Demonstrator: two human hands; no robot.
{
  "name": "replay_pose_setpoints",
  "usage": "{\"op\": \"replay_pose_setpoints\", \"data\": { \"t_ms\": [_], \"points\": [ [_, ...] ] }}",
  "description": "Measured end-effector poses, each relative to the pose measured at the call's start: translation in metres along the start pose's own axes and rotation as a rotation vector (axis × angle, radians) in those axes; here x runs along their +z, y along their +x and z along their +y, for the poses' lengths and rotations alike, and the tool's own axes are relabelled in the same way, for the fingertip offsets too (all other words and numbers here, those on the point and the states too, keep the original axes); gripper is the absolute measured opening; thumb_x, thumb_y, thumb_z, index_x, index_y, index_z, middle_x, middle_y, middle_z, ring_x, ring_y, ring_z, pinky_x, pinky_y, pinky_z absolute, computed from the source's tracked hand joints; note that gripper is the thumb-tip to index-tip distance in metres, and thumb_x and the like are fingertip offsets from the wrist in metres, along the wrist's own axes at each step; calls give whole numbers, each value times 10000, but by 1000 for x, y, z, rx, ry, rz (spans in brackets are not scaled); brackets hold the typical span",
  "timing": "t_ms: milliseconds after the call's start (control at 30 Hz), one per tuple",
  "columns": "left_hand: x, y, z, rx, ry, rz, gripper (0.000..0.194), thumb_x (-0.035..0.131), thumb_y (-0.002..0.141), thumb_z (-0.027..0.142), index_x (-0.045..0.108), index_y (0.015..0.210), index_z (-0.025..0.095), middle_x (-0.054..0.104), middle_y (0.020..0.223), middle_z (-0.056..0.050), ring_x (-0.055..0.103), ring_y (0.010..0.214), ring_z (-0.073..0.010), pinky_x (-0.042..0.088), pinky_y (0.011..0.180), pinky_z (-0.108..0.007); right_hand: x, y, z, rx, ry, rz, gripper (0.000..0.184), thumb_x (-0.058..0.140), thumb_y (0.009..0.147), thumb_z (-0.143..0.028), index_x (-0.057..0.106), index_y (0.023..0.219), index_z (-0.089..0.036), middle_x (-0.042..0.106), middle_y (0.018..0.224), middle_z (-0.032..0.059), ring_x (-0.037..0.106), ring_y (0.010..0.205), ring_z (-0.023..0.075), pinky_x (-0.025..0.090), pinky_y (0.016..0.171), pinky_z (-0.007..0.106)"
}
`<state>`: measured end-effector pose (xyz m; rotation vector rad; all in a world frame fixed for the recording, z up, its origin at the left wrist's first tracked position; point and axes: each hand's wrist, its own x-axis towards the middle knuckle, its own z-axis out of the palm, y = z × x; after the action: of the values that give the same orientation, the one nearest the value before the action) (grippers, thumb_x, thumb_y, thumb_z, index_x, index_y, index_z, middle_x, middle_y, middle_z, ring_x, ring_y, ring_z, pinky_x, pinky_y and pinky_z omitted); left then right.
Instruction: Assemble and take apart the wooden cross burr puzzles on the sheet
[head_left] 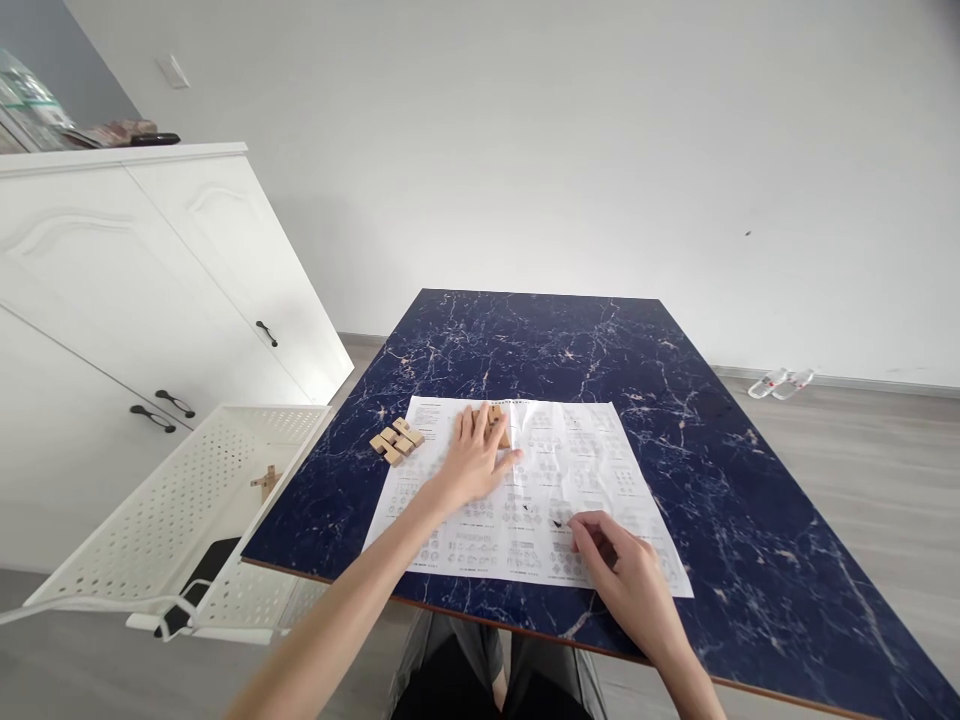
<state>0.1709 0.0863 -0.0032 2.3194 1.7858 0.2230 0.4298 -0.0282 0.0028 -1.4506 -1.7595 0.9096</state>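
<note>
Pale wall [525, 150] rises behind a blue marbled tabletop [540, 350]. On it, the left hand [474, 462] has its grip spread over a wooden puzzle [495, 412], which lies on the upper part of a creased printed sheet [592, 440]. The right hand [626, 570] is curled low over the sheet, fingertips drawn close together beside a small dark mark [557, 524]; whether they pinch anything, I cannot tell. Notched wooden blocks [397, 441] sit together at the sheet's left edge. Left of the tabletop, a white perforated basket [191, 470] contains a wooden piece [267, 482] and something black [214, 565]. Beyond are a white cabinet [202, 270] with clear bottles [34, 100] on top, and two small bottles [780, 383] on the floor [840, 450].
</note>
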Motion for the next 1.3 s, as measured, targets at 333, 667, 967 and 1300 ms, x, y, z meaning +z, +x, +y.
{"op": "replay_pose_setpoints", "data": {
  "t_ms": [333, 667, 967, 1300],
  "points": [
    [4, -68, 51, 304, -104, 16, 763, 386, 1094, 675, 194, 1743, 323, 114, 1835, -95, 81, 1685, -412, 234, 1338, -651, 0, -2, -2, -31, -15, -28, 415, 481, 1095, -561, 709, 998, -227, 749, 804, 47, 687, 664, 216, 522, 623, 293],
    [-15, -107, 45, 202, -346, 13, 1007, 660, 1002, 634, 24, 1743, 390, 251, 1807, -100, 289, 1649, -382, 437, 1265, -578, 20, -10, -11, -137, -88, 96, 285, 503, 1112, -447, 614, 1298, -262, 670, 1170, 110, 697, 868, 230, 614, 765, 369],
    [-12, -125, 30, 90, -342, 75, 906, 679, 1003, 603, 151, 1715, 414, 420, 1729, -105, 445, 1574, -379, 503, 1215, -590, 30, -10, 0, -253, -268, 69, 471, 508, 1115, -398, 463, 1583, -363, 516, 1424, 152, 636, 1267, 338, 660, 891, 457],
    [-13, -127, 30, 59, -352, 104, 668, 538, 1106, 373, 233, 1699, 416, 445, 1709, -65, 441, 1581, -335, 542, 1200, -547, 28, -8, -3, -245, -250, 75, 323, 494, 1125, -394, 572, 1436, -362, 553, 1394, 134, 636, 1287, 339, 668, 887, 461]
  ]
}}
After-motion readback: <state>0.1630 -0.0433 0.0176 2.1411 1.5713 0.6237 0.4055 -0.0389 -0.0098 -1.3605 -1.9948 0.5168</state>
